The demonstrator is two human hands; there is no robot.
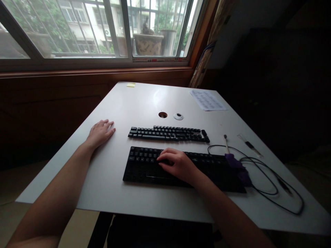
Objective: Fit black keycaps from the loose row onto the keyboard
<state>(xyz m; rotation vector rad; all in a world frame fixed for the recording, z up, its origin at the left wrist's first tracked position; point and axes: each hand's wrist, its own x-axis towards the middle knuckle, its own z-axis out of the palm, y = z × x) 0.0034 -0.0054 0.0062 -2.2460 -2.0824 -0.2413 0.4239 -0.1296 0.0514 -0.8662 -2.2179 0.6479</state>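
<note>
A black keyboard (139,175) lies near the front edge of the white table. Keycaps sit on its upper rows, while the lower left part looks bare and dark. My right hand (178,163) is over the middle of this keyboard, thumb and forefinger brought together in a pinch at the end of a keycap row. Whatever is between those fingertips is too small to make out. Behind the keyboard, loose black keycaps (165,133) are laid out in rows. My left hand (100,132) rests flat on the tabletop to their left, fingers spread, holding nothing.
A purple cloth (236,168) covers the keyboard's right end, with a small brush (226,143) beside it. A black cable (274,206) coils at right near a wire keycap puller (249,144). Farther back are a round hole (162,115), its cover (178,116) and printed sheets (208,100).
</note>
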